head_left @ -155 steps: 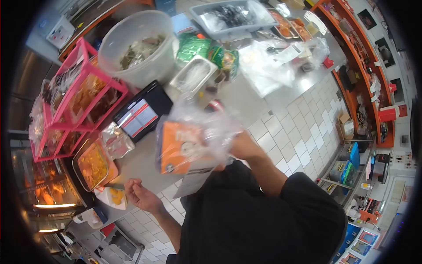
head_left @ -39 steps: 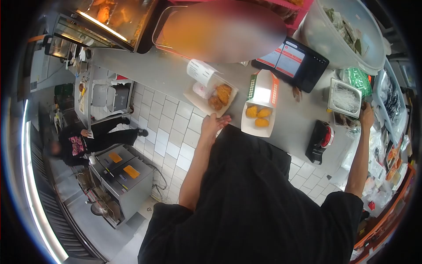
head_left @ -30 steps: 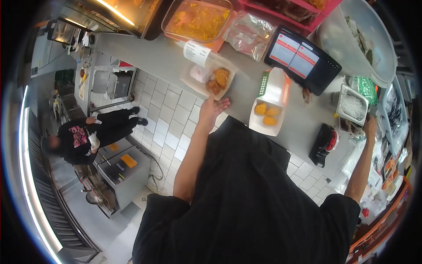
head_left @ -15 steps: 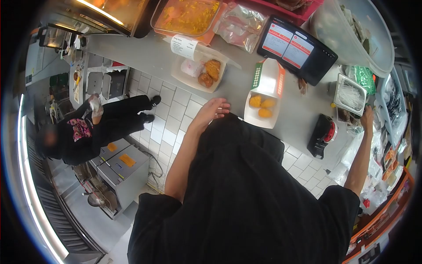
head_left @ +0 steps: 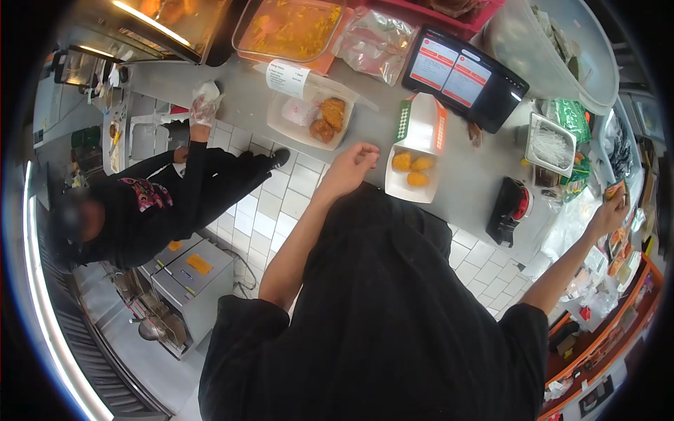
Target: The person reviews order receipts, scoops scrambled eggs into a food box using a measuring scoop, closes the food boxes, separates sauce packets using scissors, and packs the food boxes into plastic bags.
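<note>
left hand (head_left: pixel 361 160) kinda loosely curled by the steel counter (head_left: pixel 460 168) | right hand (head_left: pixel 609 212) pinching some packet (head_left: pixel 615 189) | tiled floor (head_left: pixel 264 223), coworker (head_left: pixel 133 210) nearby

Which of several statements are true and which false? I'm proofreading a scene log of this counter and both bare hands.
The white cardboard box with the green-checked lid holds three golden fried pieces. True.
The bare left hand grips that box. False: it is beside the box, apart from it.
The flat black tablet has a dark screen. False: it is lit.
The bare right hand holds a small, partly orange item. True.
</note>
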Motion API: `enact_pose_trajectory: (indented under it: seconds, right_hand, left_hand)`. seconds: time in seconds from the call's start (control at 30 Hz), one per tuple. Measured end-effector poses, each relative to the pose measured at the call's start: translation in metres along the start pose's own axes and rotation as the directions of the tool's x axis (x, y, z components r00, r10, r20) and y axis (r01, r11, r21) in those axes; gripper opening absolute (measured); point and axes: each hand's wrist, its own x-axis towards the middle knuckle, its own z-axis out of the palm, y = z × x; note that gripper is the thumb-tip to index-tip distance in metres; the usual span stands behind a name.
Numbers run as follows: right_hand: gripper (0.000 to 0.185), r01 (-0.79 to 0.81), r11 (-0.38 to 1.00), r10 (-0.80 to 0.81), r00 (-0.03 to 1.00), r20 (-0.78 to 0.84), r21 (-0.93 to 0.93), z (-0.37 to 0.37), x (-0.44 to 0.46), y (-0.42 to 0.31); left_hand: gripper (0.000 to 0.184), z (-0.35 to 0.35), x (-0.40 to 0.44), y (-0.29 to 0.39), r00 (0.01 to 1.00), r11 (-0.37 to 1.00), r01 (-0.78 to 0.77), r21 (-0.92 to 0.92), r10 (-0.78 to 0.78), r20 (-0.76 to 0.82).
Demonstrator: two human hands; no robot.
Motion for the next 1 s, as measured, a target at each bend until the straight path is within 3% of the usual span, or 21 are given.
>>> enact_pose_trajectory:
  seconds: [0.1, 0.13, 0.17, 0.2, 0.27, 0.33, 0.37, 0.43, 0.5, 0.57, 0.63, 0.67, 0.7, 0.73, 0.77, 0.83, 0.87, 0.9, 0.93, 0.97, 1.0]
  right_hand:
    - [0.027, -0.220, 0.895, 0.122, 0.957, 0.262, 0.388, -0.042, -0.086, -0.175]
    - [0.028, -0.513, 0.530, 0.024, 0.805, 0.593, 0.675, -0.038, -0.114, -0.205]
    - [0.025, -0.607, 0.451, -0.022, 0.725, 0.688, 0.654, -0.031, -0.148, -0.264]
    - [0.024, -0.388, 0.853, -0.021, 0.642, 0.767, 0.348, -0.016, -0.171, -0.302]
    - [0.025, -0.574, 0.725, -0.117, 0.442, 0.889, 0.380, 0.025, -0.213, -0.338]
    - [0.033, -0.341, 0.879, -0.111, 0.531, 0.840, 0.333, 0.051, -0.234, -0.354]
    - [0.033, -0.335, 0.880, -0.114, 0.538, 0.835, 0.336, 0.060, -0.235, -0.356]
    - [0.042, -0.347, 0.883, 0.059, 0.751, 0.658, 0.316, 0.080, -0.234, -0.359]
    - [0.042, -0.259, 0.911, -0.004, 0.772, 0.636, 0.321, 0.128, -0.243, -0.348]
    - [0.042, -0.175, 0.931, -0.064, 0.786, 0.615, 0.321, 0.127, -0.235, -0.351]
    - [0.041, -0.266, 0.931, 0.022, 0.725, 0.688, 0.250, 0.106, -0.224, -0.348]
    - [0.041, -0.264, 0.932, 0.021, 0.726, 0.688, 0.250, 0.098, -0.227, -0.340]
    - [0.041, -0.362, 0.889, 0.048, 0.683, 0.729, 0.280, 0.088, -0.233, -0.327]
    - [0.043, -0.459, 0.837, 0.073, 0.633, 0.771, 0.298, 0.077, -0.240, -0.318]
    - [0.043, -0.463, 0.838, 0.081, 0.629, 0.773, 0.289, 0.061, -0.239, -0.322]
    - [0.047, -0.781, 0.623, 0.093, 0.127, 0.988, 0.041, 0.029, -0.232, -0.330]
    - [0.047, -0.783, 0.621, 0.099, 0.123, 0.987, 0.035, 0.024, -0.240, -0.331]
    - [0.048, -0.936, 0.334, 0.006, 0.120, 0.993, 0.111, 0.020, -0.251, -0.333]
    - [0.049, -0.989, 0.009, -0.082, 0.148, 0.986, 0.149, 0.018, -0.261, -0.333]
    - [0.056, -0.990, -0.073, -0.163, 0.135, 0.977, 0.124, 0.022, -0.268, -0.320]
    - [0.056, -0.990, -0.070, -0.156, 0.131, 0.979, 0.122, 0.025, -0.279, -0.312]
  left_hand:
    - [0.032, 0.006, 0.010, 0.002, 0.997, 0.993, -0.072, 0.095, 0.076, -0.034]
    - [0.032, 0.009, 0.012, 0.008, 0.996, 0.993, -0.079, 0.088, 0.081, -0.022]
    - [0.034, 0.012, 0.012, 0.018, 0.992, 0.986, -0.090, 0.144, 0.102, -0.080]
    - [0.036, 0.015, 0.013, 0.027, 0.982, 0.975, -0.096, 0.200, 0.125, -0.139]
    - [0.040, 0.022, 0.019, 0.038, 0.983, 0.974, -0.088, 0.209, 0.119, -0.140]
    - [0.044, 0.033, 0.031, 0.041, 0.983, 0.972, -0.080, 0.221, 0.113, -0.144]
    - [0.048, 0.041, 0.041, 0.038, 0.977, 0.963, -0.074, 0.259, 0.122, -0.173]
    - [0.052, 0.055, 0.058, 0.042, 0.969, 0.954, -0.075, 0.292, 0.138, -0.204]
    - [0.051, 0.062, 0.063, 0.056, 0.956, 0.952, -0.098, 0.290, 0.171, -0.237]
    - [0.050, 0.059, 0.058, 0.062, 0.958, 0.951, -0.143, 0.274, 0.202, -0.202]
    - [0.049, 0.050, 0.051, 0.061, 0.957, 0.948, -0.184, 0.258, 0.233, -0.173]
    - [0.046, 0.043, 0.044, 0.054, 0.942, 0.941, -0.311, 0.129, 0.324, -0.091]
    - [0.046, 0.036, 0.037, 0.047, 0.908, 0.908, -0.419, -0.012, 0.418, -0.021]
    - [0.046, 0.030, 0.030, 0.041, 0.910, 0.910, -0.414, -0.017, 0.413, -0.018]
    - [0.047, 0.023, 0.022, 0.036, 0.851, 0.853, -0.521, 0.035, 0.517, 0.090]
    - [0.045, 0.019, 0.024, 0.012, 0.648, 0.672, -0.740, -0.003, 0.715, 0.262]
    - [0.045, 0.018, 0.032, -0.006, 0.650, 0.676, -0.737, -0.007, 0.712, 0.266]
    - [0.040, 0.017, 0.038, -0.023, 0.524, 0.541, -0.840, 0.032, 0.796, 0.302]
    - [0.035, 0.015, 0.042, -0.032, 0.387, 0.389, -0.919, 0.065, 0.857, 0.340]
    - [0.027, 0.011, 0.044, -0.035, 0.318, 0.279, -0.948, 0.154, 0.849, 0.422]
    - [0.027, 0.009, 0.045, -0.038, 0.319, 0.283, -0.948, 0.148, 0.850, 0.418]
